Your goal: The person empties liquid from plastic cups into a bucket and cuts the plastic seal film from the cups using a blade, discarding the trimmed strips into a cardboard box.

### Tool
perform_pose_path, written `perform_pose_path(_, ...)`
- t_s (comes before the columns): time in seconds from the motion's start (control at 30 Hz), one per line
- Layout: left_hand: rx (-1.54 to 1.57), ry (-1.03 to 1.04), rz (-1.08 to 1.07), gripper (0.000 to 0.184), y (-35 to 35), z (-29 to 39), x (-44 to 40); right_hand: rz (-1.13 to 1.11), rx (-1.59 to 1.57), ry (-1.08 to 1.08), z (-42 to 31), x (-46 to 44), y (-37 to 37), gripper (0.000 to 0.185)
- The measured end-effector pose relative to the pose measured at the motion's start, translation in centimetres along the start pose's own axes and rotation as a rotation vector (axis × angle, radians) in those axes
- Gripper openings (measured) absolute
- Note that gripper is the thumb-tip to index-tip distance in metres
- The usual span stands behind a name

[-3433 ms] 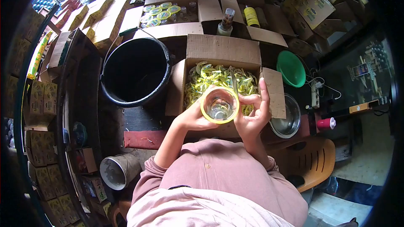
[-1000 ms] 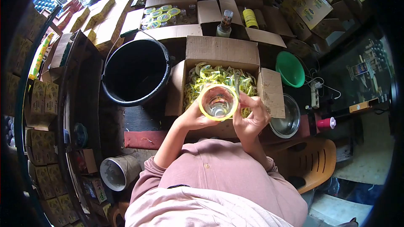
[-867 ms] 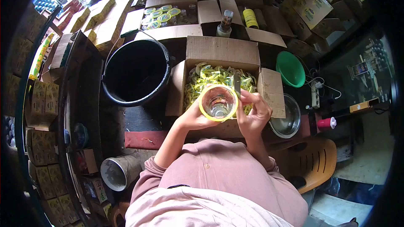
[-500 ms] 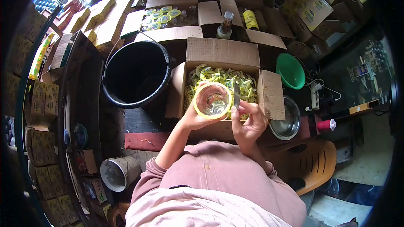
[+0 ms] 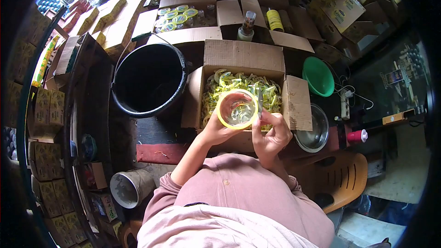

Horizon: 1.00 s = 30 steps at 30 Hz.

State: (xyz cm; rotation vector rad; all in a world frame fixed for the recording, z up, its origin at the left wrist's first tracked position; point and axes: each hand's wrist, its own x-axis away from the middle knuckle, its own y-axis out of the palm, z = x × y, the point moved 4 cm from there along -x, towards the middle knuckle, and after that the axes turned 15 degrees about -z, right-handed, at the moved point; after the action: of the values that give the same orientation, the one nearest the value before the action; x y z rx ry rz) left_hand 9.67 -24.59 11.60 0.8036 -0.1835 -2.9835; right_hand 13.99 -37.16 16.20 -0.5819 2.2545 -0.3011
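Note:
My left hand [image 5: 215, 131] is wrapped round a clear plastic cup [image 5: 238, 110] with a yellow rim, its open mouth facing up toward me. In my right hand [image 5: 272, 134], a small knife blade [image 5: 260, 99] is pinched between thumb and fingers. The blade points away from me, right beside the cup's yellow rim; whether it touches the rim I cannot tell. Both hands are over the near side of an open cardboard box [image 5: 243, 54]. Yellow and clear plastic trimmings [image 5: 225, 82] fill the box.
A large black bucket [image 5: 120, 82] stands left of the box. To the right are a green basin [image 5: 318, 77], a metal bowl [image 5: 313, 131] and a power strip [image 5: 343, 105]. Behind, open cartons hold yellow-lidded cups [image 5: 177, 17] and a stack of yellow rings [image 5: 274, 20].
The cup has shifted slightly to the right, closer to the blade, and turned a little in my left hand. My right hand stays almost in place.

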Motion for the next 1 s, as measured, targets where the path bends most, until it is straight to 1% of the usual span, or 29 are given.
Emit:
perform_pose_path(0.1, -0.135, -0.01, -0.064, 0.065, 0.2, 0.3, 0.2, -0.023, 0.047, -0.007, 0.4, -0.3, -0.3, 0.024)
perform_pose_path(0.2, -0.119, -0.061, -0.091, 0.065, 0.0, 0.4, 0.3, -0.04, -0.032, -0.012, 0.5, -0.8, -0.4, 0.024)
perform_pose_path(0.3, 0.079, -0.033, -0.052, 0.066, 0.1, -0.2, 0.1, 0.017, -0.076, 0.056, 0.7, -0.8, -0.4, 0.023)
perform_pose_path(0.4, 0.132, -0.04, -0.037, 0.065, 0.0, -0.2, -0.1, 0.031, -0.1, 0.115, 0.9, -0.4, -0.6, 0.022)
perform_pose_path(0.5, 0.177, -0.032, -0.023, 0.064, -0.1, -0.4, -0.3, 0.001, -0.084, 0.083, 0.4, -0.4, -0.6, 0.021)
perform_pose_path(0.6, 0.169, -0.028, -0.021, 0.065, -0.2, -0.3, -0.4, -0.034, -0.069, 0.059, 0.3, -0.2, -0.1, 0.021)
perform_pose_path(0.7, 0.116, -0.047, -0.042, 0.066, -0.4, -0.8, 0.0, -0.016, -0.031, 0.04, 0.5, -0.2, 0.0, 0.024)
perform_pose_path(0.9, -0.039, -0.065, -0.116, 0.066, -0.7, -0.3, 0.0, -0.045, 0.036, 0.02, 0.7, -0.7, -0.3, 0.024)
perform_pose_path(1.0, -0.025, -0.103, -0.155, 0.065, -0.4, -0.1, 0.2, -0.084, 0.028, -0.004, 0.8, -1.3, -0.6, 0.023)
